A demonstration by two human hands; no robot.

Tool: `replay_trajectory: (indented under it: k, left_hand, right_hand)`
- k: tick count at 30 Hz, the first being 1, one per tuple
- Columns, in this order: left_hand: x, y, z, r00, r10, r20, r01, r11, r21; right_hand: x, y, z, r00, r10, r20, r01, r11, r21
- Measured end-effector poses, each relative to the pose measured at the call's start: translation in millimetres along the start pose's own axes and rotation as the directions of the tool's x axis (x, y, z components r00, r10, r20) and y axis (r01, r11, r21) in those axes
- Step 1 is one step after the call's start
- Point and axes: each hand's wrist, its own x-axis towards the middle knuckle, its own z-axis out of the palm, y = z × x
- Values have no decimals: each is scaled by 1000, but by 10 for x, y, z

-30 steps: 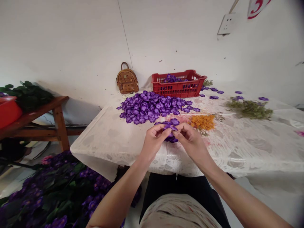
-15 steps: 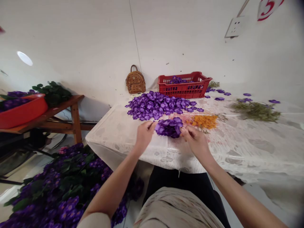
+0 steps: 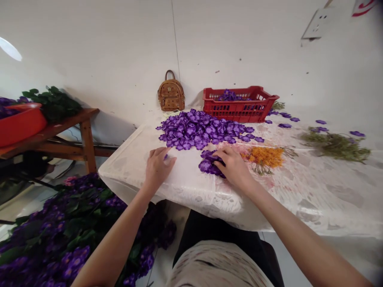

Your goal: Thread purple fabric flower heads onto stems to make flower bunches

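My right hand (image 3: 233,166) lies over a small bunch of purple fabric flowers (image 3: 209,163), its fingers curled onto the bunch and hiding part of it. My left hand (image 3: 158,168) rests on the white patterned table cover (image 3: 134,175) near the table's front corner, fingers apart, with a tiny purple piece (image 3: 165,156) at the fingertips. Just beyond both hands spreads a large heap of purple fabric flowers (image 3: 199,129). To the right of my right hand lie orange dried sprigs (image 3: 265,156).
A red plastic crate (image 3: 239,104) holding purple flowers stands at the table's back, next to a tan backpack (image 3: 171,95). Green dried sprigs (image 3: 335,146) and loose purple flowers lie at right. Purple flower stems (image 3: 74,227) crowd the floor at lower left, below a wooden bench (image 3: 60,133).
My hands have parted from the pinch on the bunch. The left hand has moved left toward the table's corner, and the right hand has come down over the bunch. The view has also shifted.
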Motion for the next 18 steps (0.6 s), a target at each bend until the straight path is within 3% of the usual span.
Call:
replay_trajectory:
  k: [2,4,7,9,12,14,18]
  left_hand:
    - [40,173,43,997,70,-33,-75,983,-167]
    - [115,394,102,995,95,9,-85,932,-352]
    - [259,748,220,985,47,168,69,779,-623]
    - [349,950,307,959,44,279,191,628,-755]
    - [425,1158,418,928,105,358,286,413,-864]
    - [422,1237,463,929,117,351,298,326,-897]
    - [325,1320,439,955,42,293,265,320,-910]
  right_hand:
    - [62,24,42,1000,9,-20,-8,999,49]
    - [97,43,45,992,60,-115,-43,988,146]
    - [129,65,-12,947,224,-231,-144,936,321]
    - [143,59,-76,926,321,-198,-212,877,432]
    - [143,-16,-181,919,375,-124,-261,813,521]
    - [123,-100,-240,912,387,-137,-264,808,527]
    - [42,-245,-301,895,423,-139,-288,789,542]
